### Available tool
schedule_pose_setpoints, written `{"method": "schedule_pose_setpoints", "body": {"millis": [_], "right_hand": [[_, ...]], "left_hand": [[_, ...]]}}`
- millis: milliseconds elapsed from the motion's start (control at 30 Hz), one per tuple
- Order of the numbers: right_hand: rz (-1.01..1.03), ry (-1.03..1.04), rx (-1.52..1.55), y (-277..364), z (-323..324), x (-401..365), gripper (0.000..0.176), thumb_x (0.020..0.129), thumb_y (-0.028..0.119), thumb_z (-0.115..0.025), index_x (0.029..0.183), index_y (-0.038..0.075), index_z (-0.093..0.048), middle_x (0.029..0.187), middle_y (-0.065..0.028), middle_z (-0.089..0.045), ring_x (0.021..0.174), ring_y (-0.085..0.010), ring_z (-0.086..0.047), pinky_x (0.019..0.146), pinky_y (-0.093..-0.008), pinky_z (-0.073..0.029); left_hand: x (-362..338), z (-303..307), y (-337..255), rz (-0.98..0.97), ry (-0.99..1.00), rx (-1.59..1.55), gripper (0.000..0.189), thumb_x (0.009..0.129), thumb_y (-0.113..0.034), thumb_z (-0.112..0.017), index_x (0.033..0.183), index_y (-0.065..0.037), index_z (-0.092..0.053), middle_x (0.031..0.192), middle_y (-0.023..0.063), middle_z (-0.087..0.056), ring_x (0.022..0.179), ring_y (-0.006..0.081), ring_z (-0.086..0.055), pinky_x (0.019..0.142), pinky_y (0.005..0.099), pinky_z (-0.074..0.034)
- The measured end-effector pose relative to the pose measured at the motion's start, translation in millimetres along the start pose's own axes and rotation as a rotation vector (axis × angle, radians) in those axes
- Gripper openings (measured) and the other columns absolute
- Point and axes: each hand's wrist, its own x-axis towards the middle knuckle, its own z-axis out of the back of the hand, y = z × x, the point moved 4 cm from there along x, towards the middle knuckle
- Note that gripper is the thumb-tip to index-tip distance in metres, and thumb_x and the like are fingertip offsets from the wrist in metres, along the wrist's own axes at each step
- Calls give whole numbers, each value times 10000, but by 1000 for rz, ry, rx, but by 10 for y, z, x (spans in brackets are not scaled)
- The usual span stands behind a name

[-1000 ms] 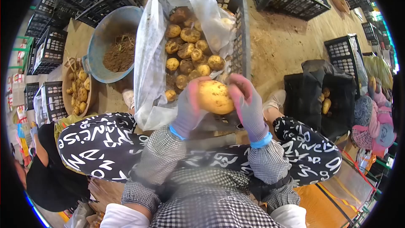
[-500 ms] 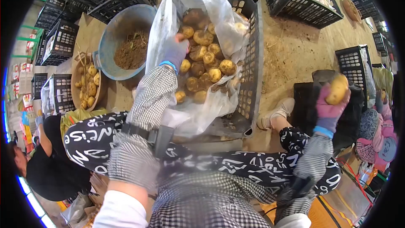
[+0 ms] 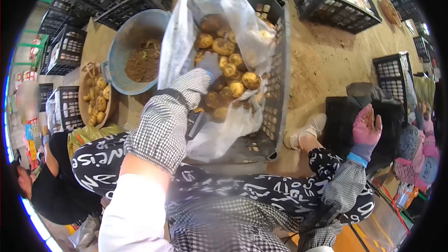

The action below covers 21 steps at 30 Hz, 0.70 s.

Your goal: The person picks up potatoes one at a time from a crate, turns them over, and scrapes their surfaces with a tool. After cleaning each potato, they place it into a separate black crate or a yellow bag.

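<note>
My left hand (image 3: 210, 64), in a grey-purple glove, reaches into the crate and touches the soil-stained potatoes (image 3: 224, 46). Its fingers point down among them and are mostly hidden, so its grip does not show. The potatoes lie in a clear plastic liner (image 3: 179, 42) inside a black slatted crate (image 3: 279, 72). Out to the right, my right hand (image 3: 366, 128), in a pink and purple glove, is held palm up with fingers apart and nothing in it. Behind that hand is a black bag (image 3: 338, 119).
Left of the crate stands a blue tub (image 3: 114, 51) with soil in it. A shallow basket (image 3: 84, 95) of small potatoes (image 3: 100, 100) sits beside it. More black crates (image 3: 326, 7) stand around. A person in black (image 3: 56, 182) is at left, another person (image 3: 422, 149) at right.
The potato that was in my right hand is gone from it, and the hand has dropped slightly with its fingers opened. My left hand has moved right and down, deeper over the potatoes.
</note>
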Motion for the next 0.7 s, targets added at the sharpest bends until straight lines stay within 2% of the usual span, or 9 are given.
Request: {"method": "schedule_pose_setpoints", "body": {"millis": [67, 133, 267, 300, 367, 467, 567, 600, 700], "right_hand": [[-26, 43, -88, -334, -82, -162, 528, 958, 157, -566, 1398, -72, -386, 1404, -203, -484, 1270, -325, -501, 1061, -463, -468], [-30, 24, -320, -897, -386, -573, 558, 987, 221, -550, 1435, -53, -360, 1442, -168, -454, 1274, -286, -489, 1072, -419, -457], [-96, 348, -1039, -1941, -436, -1064, 556, 987, 197, -568, 1470, 15, -360, 1467, -156, -435, 1258, -277, -506, 1035, -357, -442], [-37, 453, -1309, -2173, -484, -1251, 565, 983, 172, -570, 1479, 19, -345, 1477, -158, -422, 1257, -279, -508, 1035, -350, -433], [81, 572, -1471, -2625, -527, -1637, 598, 953, 138, -606, 1466, -13, -339, 1481, -185, -417, 1339, -309, -438, 1116, -385, -342], [589, 732, -1937, -2773, -546, -1731, 669, 914, 106, -640, 1481, -21, -308, 1509, -205, -366, 1388, -331, -366, 1135, -381, -302], [482, 736, -1876, -2763, -555, -1738, 697, 900, 109, -644, 1487, -25, -293, 1527, -223, -324, 1417, -335, -315, 1149, -375, -271], [484, 731, -1870, -2779, -569, -1714, 702, 898, 109, -644, 1489, -25, -289, 1527, -223, -325, 1417, -338, -315, 1151, -376, -269], [479, 709, -1872, -2754, -519, -1704, 712, 893, 112, -646, 1490, -24, -284, 1527, -222, -329, 1415, -344, -320, 1155, -377, -266]], "left_hand": [[189, -129, 109, -89, -8, 30, 549, 780, -261, -701, 1252, -28, -546, 1311, 199, -500, 1136, 364, -590, 967, 428, -501], [429, -138, 175, -128, 229, 24, 577, 781, -279, -704, 1284, -38, -554, 1321, 218, -502, 1208, 372, -560, 994, 449, -490], [316, -123, 34, -3, 149, -10, 516, 809, -248, -654, 1268, -31, -562, 1366, 250, -464, 1172, 385, -573, 992, 447, -484], [256, -154, 4, 33, 123, -27, 501, 817, -240, -641, 1265, -29, -564, 1378, 258, -454, 1163, 388, -576, 992, 446, -482], [193, -185, 4, 94, 62, -73, 473, 831, -225, -616, 1257, -25, -568, 1401, 274, -435, 1144, 395, -583, 991, 445, -479], [83, -101, 70, 100, 78, -235, 527, 818, -177, -615, 1313, -21, -523, 1482, 296, -322, 1180, 409, -564, 1027, 440, -459], [148, 65, 55, -10, 221, -18, 512, 799, -192, -634, 1283, -37, -567, 1430, 268, -422, 1206, 396, -551, 1027, 433, -458], [412, -128, 158, 39, 214, 24, 562, 774, -262, -721, 1280, -50, -598, 1348, 226, -526, 1199, 366, -571, 986, 431, -494], [-355, 980, -25, -232, 277, 95, 585, 742, -318, -750, 1249, -51, -630, 1236, 220, -625, 1140, 336, -604, 946, 404, -506]]}}
